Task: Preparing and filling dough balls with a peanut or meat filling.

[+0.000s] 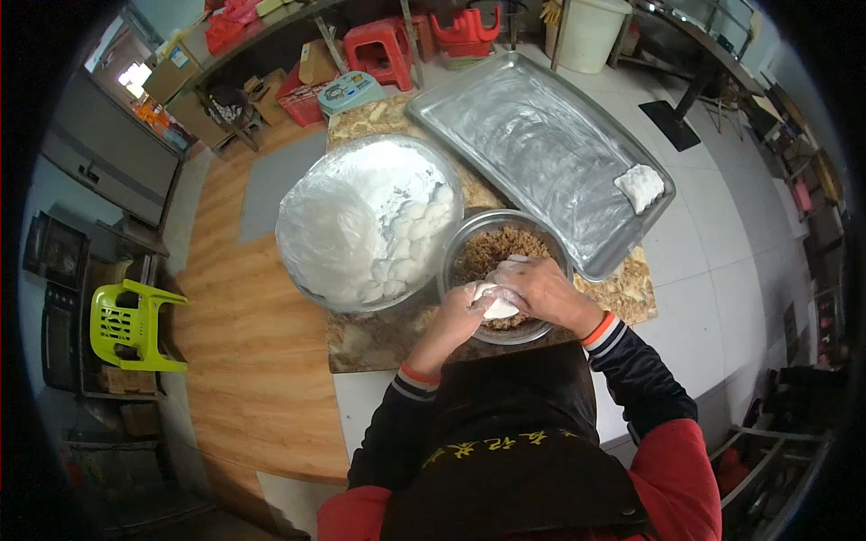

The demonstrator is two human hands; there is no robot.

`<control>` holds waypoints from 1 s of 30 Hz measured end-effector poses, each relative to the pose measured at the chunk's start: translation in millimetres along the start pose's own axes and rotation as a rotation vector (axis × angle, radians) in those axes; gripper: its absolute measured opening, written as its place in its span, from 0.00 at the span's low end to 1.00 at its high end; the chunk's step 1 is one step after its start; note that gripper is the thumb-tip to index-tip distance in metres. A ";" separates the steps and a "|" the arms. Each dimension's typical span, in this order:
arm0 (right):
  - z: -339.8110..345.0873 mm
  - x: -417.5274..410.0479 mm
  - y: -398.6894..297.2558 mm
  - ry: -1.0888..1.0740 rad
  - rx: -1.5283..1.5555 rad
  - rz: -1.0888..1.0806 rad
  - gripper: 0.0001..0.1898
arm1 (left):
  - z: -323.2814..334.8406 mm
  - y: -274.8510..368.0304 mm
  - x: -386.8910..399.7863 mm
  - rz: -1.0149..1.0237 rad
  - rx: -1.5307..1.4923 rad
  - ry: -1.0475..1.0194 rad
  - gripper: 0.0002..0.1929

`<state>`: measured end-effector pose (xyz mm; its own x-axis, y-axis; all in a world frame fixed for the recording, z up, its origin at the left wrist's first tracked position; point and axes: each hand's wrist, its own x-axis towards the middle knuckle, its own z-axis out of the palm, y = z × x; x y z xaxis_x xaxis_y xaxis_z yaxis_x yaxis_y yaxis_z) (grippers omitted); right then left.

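Over a metal bowl (450,253) of brown crumbly filling (504,243), my left hand (460,318) and my right hand (538,287) hold a white piece of dough (499,308) between them. The fingers partly hide its shape. Left of this bowl stands a larger round metal basin (318,301) with white flour (389,166), several floured dough pieces (413,237) and a clear plastic sheet (328,237) over its left part. At the upper right lies a flour-dusted metal baking tray (541,135). One white, floured dough piece (639,188) rests near its right end.
The bowls and tray share a marble-patterned tabletop (626,284), with the tray reaching past its right edge. A wood-patterned surface (264,351) lies to the left, near a green plastic chair (132,324). Red plastic stools (379,47) and a white bucket (592,34) stand beyond.
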<state>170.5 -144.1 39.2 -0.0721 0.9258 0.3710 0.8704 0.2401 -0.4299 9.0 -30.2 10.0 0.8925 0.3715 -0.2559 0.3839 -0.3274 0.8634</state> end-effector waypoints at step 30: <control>1.4 11.7 -7.5 0.226 0.531 0.354 0.09 | 31.3 0.1 -11.2 0.121 -1.195 0.229 0.20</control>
<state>162.5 -134.6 45.6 0.3273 0.9051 0.2715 0.4612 0.0977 -0.8819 6.5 -61.6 -0.6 0.7984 0.5782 -0.1680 -0.2657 0.5888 0.7634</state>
